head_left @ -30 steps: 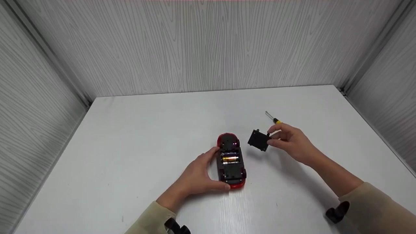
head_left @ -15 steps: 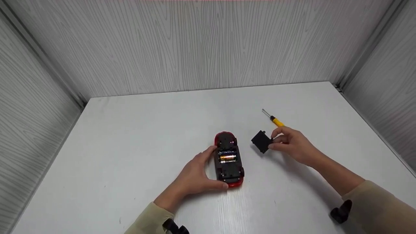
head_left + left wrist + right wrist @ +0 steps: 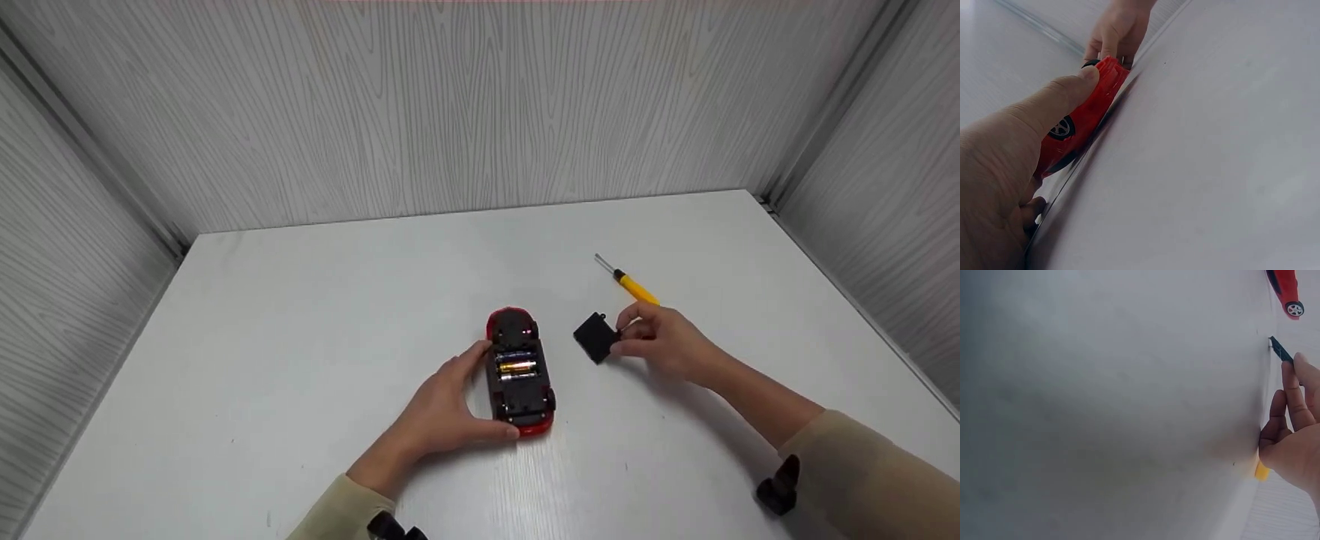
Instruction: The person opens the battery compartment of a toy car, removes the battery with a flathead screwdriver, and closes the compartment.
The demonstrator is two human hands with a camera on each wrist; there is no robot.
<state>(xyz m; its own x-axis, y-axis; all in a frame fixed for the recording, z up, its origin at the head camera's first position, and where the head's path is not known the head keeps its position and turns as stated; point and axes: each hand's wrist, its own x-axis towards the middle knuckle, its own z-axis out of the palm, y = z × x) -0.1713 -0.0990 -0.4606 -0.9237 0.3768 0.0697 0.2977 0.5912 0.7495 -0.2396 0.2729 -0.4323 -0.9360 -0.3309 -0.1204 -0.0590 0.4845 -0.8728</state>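
Left hand cradles the upturned red toy car, batteries showing, long axis running away from the person. Just right of the car, the right hand pinches the black battery cover; a yellow screwdriver lies beyond.

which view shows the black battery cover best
The head view: the black battery cover shows whole there, pinched by the right hand beside the upturned toy car. The right wrist view catches only its thin edge at the fingertips. The left wrist view does not show it.
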